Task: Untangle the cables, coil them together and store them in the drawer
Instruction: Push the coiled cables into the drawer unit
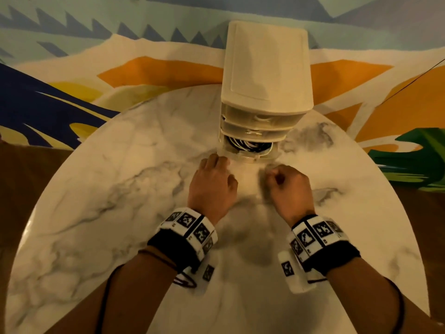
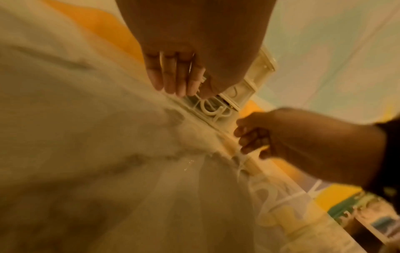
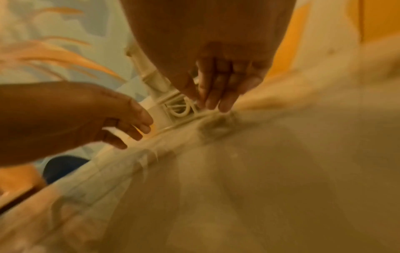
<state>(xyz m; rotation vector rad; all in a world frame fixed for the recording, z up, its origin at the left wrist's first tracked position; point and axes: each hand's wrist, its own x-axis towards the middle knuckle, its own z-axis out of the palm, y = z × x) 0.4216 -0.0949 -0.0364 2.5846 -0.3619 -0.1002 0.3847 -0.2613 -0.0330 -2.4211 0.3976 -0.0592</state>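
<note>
A white drawer unit [image 1: 267, 68] stands at the far side of the round marble table [image 1: 120, 189]. Its bottom drawer [image 1: 250, 157] is pulled out a little, and coiled white and dark cables [image 1: 248, 144] lie inside it. My left hand [image 1: 213, 169] has straight fingers [image 2: 173, 77] touching the left end of the drawer front. My right hand [image 1: 281, 174] sits just short of the drawer's right side with its fingers [image 3: 220, 89] bent down toward the table, and it holds nothing. A white cable loop [image 3: 180, 111] shows through the drawer's clear front.
The two upper drawers [image 1: 260, 119] of the unit are closed. A colourful painted wall [image 1: 72, 68] rises behind the table. The table's far edge lies just behind the unit, and bare marble spreads to the left, the right and toward me.
</note>
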